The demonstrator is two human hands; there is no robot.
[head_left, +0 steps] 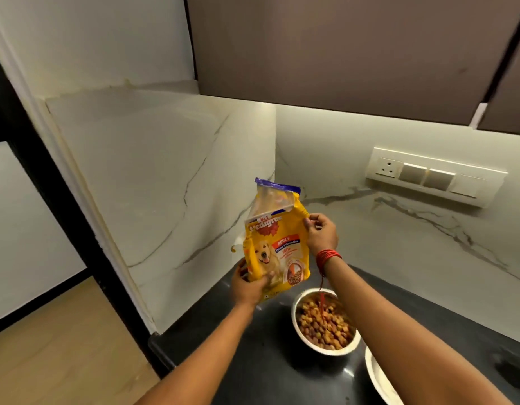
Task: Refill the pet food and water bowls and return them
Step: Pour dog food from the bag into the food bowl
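With the food bowl (326, 324) already heaped with brown and tan kibble on the dark counter (252, 361), we judge the feeding half of this job close to done. We hold the yellow dog food bag (274, 247) upright above the far left edge of the counter, near the corner where the marble walls meet, and just beyond the full bowl. Our left hand (248, 286) cups the bottom of the bag, fingers curled under and around its lower edge with the thumb pressed on the front. Our right hand (321, 232) sits higher on the right side, where the fingertips pinch the side edge of the bag just below its open top. That top stands open and crumpled, the inner lining showing. No kibble is falling, so pouring looks finished, and we read this grip as getting ready to fold or close the bag and set it aside.

A second bowl (378, 378), pale and only partly visible at the near right under our right forearm, sits just beside the full one. We cannot tell whether it holds water; what we see of its inside looks bare. So as we judge it, what remains is closing and putting away the bag, filling the second bowl with water, and carrying both bowls back to their place.
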